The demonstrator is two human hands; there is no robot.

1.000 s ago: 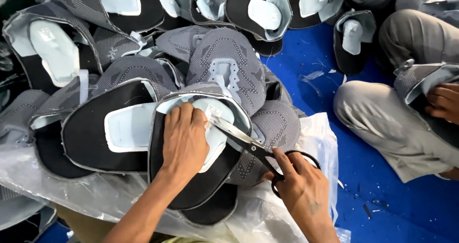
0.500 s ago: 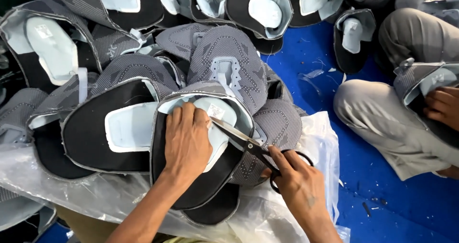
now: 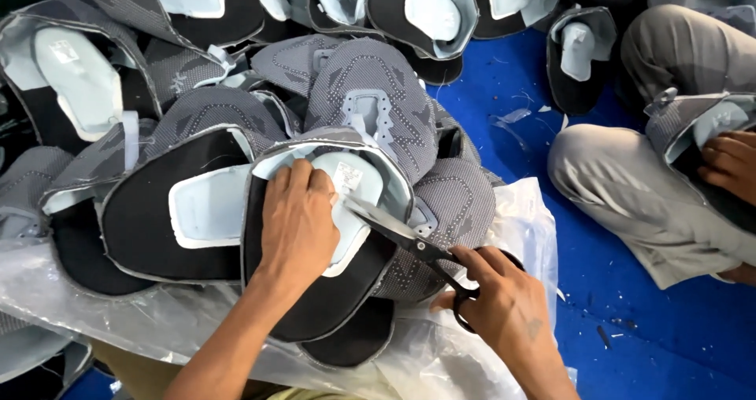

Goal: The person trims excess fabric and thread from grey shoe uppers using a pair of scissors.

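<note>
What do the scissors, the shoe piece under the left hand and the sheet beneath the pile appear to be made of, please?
Scissors: metal blades with a dull grey sheen; black handles, probably plastic or coated.
Shoe piece: matte black lining with a pale, smooth panel, likely fabric and foam; neighbouring pieces show grey knit with a dotted pattern.
Sheet: thin clear plastic, glossy and wrinkled.

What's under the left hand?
The left hand presses a black shoe upper, pale lining up. More uppers and clear plastic sheet lie beneath; the palm covers the rest.
</note>
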